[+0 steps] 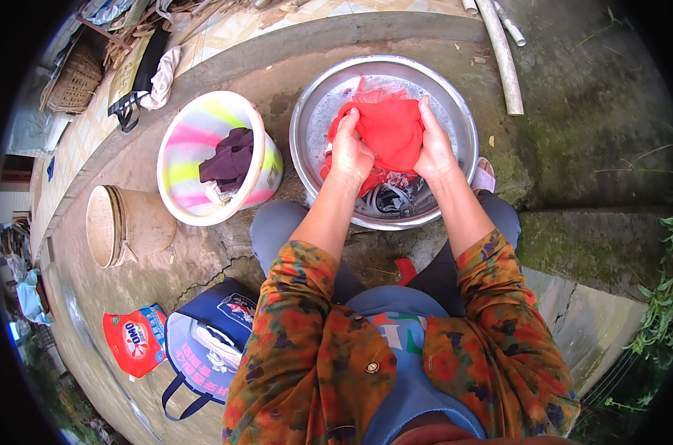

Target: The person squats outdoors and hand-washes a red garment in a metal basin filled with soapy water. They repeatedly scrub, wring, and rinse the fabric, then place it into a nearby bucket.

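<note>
Between my two hands a wet red cloth garment (391, 130) is spread over a wide metal basin (467, 139). My left hand (352, 147) grips its left side, thumb on top, and my right hand (435, 142) grips its right side. Below the garment, sudsy water (321, 100) fills the bottom of the basin. More red fabric lies in the water, along with a dark piece with white stripes (389, 199) at the near side. To the left stands a striped plastic tub (183, 133) with a dark purple cloth (230, 158) and some whitish fabric inside.
Stacked beige buckets (147, 222) lie tipped on the concrete left of the tub. A red OMO detergent pouch (133, 339) and a blue tote bag (208, 334) are at the lower left. White pipes (500, 61) lie beyond the basin at the right. A low kerb (370, 28) runs behind.
</note>
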Motion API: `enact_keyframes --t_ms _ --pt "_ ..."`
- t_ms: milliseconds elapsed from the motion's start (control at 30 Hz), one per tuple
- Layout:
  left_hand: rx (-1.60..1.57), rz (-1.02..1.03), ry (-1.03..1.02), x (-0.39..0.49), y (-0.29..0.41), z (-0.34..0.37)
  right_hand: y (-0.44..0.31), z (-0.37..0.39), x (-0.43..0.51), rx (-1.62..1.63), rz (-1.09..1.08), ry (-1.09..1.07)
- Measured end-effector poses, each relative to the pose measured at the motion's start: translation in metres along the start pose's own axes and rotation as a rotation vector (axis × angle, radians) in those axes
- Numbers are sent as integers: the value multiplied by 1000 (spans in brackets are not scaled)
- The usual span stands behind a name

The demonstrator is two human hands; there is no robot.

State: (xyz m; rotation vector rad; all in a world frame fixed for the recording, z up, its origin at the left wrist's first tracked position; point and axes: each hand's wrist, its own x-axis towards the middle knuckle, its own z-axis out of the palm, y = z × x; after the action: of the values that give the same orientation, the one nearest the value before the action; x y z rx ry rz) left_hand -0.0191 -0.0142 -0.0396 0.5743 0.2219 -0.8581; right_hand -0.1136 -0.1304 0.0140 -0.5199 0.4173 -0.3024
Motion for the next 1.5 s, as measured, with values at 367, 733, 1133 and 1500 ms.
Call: enact_keyframes --t_ms 367,733,1133,1500 --pt "9 41 -29 -19 3 22 10 11 -7 9 -3 -88" --pt "-131 -33 -448 -2 8 -14 76 43 -74 -1646 -1073 -374" --pt "-148 -68 -511 -15 9 -5 90 40 -88 -1730 -1124 -332" --pt "-116 -179 -411 -2 -8 -18 84 34 -62 -1605 -1141 -267"
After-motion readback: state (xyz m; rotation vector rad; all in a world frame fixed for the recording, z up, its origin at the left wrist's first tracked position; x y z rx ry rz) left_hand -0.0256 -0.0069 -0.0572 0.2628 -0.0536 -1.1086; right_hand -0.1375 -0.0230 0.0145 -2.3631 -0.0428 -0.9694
